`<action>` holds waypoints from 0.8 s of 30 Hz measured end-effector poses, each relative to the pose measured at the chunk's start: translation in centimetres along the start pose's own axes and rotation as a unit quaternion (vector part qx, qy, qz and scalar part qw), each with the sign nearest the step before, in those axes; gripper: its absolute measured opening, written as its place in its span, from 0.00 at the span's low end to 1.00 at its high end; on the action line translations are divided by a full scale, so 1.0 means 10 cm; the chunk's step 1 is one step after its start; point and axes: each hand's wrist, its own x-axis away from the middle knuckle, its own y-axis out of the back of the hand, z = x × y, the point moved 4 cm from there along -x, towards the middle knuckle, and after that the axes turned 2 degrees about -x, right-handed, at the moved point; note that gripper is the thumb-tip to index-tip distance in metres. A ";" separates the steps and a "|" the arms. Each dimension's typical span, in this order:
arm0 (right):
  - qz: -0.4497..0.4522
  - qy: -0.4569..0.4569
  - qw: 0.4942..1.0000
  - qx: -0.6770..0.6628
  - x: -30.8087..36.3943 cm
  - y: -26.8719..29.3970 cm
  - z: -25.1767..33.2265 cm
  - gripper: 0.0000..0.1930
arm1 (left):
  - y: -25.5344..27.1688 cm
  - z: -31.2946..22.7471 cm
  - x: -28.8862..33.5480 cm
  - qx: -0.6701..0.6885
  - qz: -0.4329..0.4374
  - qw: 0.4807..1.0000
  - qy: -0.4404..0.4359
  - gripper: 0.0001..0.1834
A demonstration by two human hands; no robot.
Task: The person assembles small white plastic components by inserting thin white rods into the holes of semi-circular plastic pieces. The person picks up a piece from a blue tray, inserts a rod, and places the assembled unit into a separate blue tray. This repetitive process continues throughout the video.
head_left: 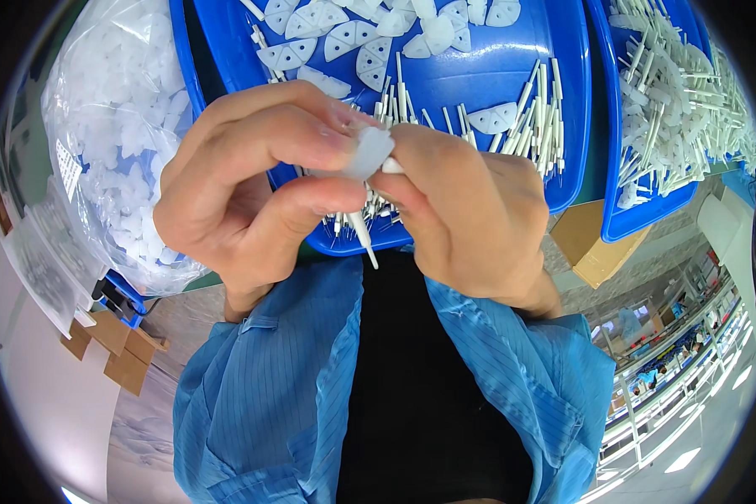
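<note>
A translucent white plastic piece (370,154) is pinched between the thumb and fingers of my left hand (256,164). From beneath it a thin white stick-like rod (362,238) points down toward me. My right hand (470,202) is closed beside it, its fingers on a short white rod end (391,166) that meets the plastic piece. Whether the two rod parts are one piece is hidden by the fingers. Both hands are above the near part of a blue tray (512,63), which holds white half-round plastic pieces (350,38) and slim white rods (546,126).
A clear bag (118,118) full of white plastic pieces stands at the left. At the right, another blue tray (617,220) holds a heap of rods with plastic pieces (668,109). An open cardboard box (596,244) lies below that tray. More cardboard (126,349) is at the lower left.
</note>
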 end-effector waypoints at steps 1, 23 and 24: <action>-0.013 0.022 0.999 0.045 0.01 0.00 0.01 0.10 | 0.00 0.00 -0.01 -0.015 0.013 1.000 -0.017 0.22; 0.064 0.010 0.998 -0.005 0.00 0.29 -0.16 0.16 | -0.12 -0.05 0.01 -0.098 0.060 0.978 -0.175 0.18; 0.044 -0.024 0.996 -0.067 0.00 0.20 -0.12 0.15 | -0.12 -0.08 0.02 -0.122 0.058 0.969 -0.206 0.17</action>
